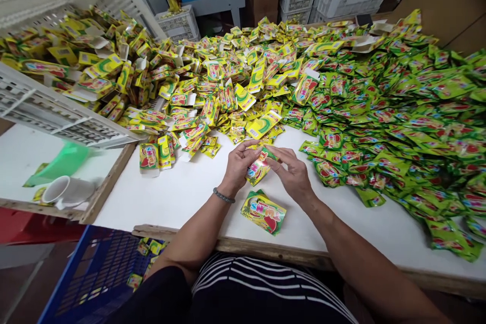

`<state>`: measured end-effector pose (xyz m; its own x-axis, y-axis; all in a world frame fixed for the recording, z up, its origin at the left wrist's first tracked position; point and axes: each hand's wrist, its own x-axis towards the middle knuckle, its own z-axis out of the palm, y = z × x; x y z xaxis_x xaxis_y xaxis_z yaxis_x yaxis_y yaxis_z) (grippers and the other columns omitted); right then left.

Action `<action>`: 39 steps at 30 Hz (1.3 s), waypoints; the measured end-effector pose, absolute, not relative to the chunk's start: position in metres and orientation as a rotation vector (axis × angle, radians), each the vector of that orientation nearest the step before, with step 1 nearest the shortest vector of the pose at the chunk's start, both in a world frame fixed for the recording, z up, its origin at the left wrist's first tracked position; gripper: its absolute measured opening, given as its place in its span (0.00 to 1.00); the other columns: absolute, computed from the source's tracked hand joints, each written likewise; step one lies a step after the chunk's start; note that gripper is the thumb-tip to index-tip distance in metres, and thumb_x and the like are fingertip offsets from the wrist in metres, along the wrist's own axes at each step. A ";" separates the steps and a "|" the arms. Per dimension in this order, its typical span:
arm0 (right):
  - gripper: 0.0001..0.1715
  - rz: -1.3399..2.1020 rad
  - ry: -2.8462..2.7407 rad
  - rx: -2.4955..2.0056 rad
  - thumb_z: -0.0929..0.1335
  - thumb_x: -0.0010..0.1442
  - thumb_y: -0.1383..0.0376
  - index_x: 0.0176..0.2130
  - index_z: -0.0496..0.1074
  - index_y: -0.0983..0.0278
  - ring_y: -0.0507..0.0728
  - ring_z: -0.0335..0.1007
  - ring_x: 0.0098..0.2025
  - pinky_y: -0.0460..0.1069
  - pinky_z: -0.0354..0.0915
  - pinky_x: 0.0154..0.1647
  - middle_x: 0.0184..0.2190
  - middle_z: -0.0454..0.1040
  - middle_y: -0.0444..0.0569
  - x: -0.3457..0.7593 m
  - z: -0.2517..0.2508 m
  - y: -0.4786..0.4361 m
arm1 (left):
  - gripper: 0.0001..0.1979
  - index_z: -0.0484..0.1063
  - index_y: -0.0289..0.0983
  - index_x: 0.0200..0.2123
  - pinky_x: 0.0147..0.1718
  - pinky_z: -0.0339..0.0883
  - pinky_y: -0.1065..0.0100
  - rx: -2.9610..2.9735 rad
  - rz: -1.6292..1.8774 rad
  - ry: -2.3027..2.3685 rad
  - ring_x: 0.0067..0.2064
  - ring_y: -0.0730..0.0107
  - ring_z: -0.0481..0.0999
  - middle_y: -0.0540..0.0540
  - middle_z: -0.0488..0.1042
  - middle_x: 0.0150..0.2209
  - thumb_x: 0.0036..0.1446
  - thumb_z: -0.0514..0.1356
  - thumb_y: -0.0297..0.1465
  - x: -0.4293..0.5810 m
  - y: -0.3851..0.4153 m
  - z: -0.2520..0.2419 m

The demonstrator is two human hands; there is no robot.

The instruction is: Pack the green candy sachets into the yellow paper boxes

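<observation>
Between my two hands is a small yellow-green printed carton [259,168] with a watermelon-style design. My left hand [240,164] pinches it near its upper left side, and a dark beaded bracelet is on that wrist. My right hand [292,174] has its fingers closed on the carton's upper right part. Glare and fingers hide some of the carton, so I cannot tell whether its top flap is open. On the white table just below my hands lies a similar printed pack [264,211].
Small yellow cartons [212,71] are heaped behind my hands, spilling from a tipped white crate [72,106]. Green pouches [379,131] pile up on the right. A white mug [68,191] lies at left; a blue basket [98,263] sits below the wooden table edge.
</observation>
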<state>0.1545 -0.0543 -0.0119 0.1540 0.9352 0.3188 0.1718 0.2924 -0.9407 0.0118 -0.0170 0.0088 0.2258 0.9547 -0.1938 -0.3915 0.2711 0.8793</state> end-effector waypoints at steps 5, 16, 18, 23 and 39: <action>0.25 1.110 -1.099 -1.161 0.70 0.55 0.50 0.47 0.77 0.60 0.56 0.73 0.35 0.54 0.70 0.38 0.38 0.81 0.48 0.168 -0.008 -0.049 | 0.24 0.74 0.35 0.40 0.29 0.69 0.72 0.871 1.096 0.913 0.27 0.73 0.77 0.50 0.78 0.26 0.38 0.73 0.36 0.010 -0.017 0.015; 0.21 1.091 -1.200 -1.275 0.74 0.48 0.52 0.40 0.79 0.62 0.55 0.72 0.28 0.51 0.70 0.32 0.30 0.80 0.46 0.169 -0.011 -0.048 | 0.19 0.77 0.36 0.40 0.35 0.72 0.70 1.059 1.122 0.887 0.32 0.72 0.78 0.48 0.80 0.31 0.44 0.71 0.37 0.012 -0.021 0.009; 0.19 1.057 -1.226 -1.245 0.72 0.52 0.53 0.41 0.79 0.60 0.57 0.75 0.33 0.53 0.72 0.37 0.35 0.81 0.47 0.171 -0.007 -0.048 | 0.18 0.78 0.36 0.39 0.36 0.72 0.69 1.042 1.149 0.891 0.32 0.71 0.79 0.48 0.80 0.31 0.44 0.71 0.36 0.012 -0.021 0.009; 0.12 0.790 -1.253 -1.233 0.69 0.56 0.58 0.38 0.81 0.58 0.60 0.76 0.44 0.57 0.70 0.50 0.41 0.81 0.48 0.168 0.002 -0.052 | 0.18 0.78 0.37 0.39 0.36 0.74 0.67 1.029 1.211 0.953 0.32 0.69 0.79 0.48 0.80 0.29 0.43 0.71 0.38 0.012 -0.019 0.008; 0.13 1.277 -0.949 -1.120 0.72 0.50 0.52 0.32 0.80 0.56 0.58 0.73 0.35 0.56 0.71 0.36 0.33 0.80 0.47 0.172 -0.014 -0.045 | 0.17 0.79 0.38 0.42 0.44 0.72 0.64 1.313 1.204 1.006 0.40 0.65 0.79 0.45 0.80 0.39 0.49 0.68 0.38 0.007 -0.022 0.006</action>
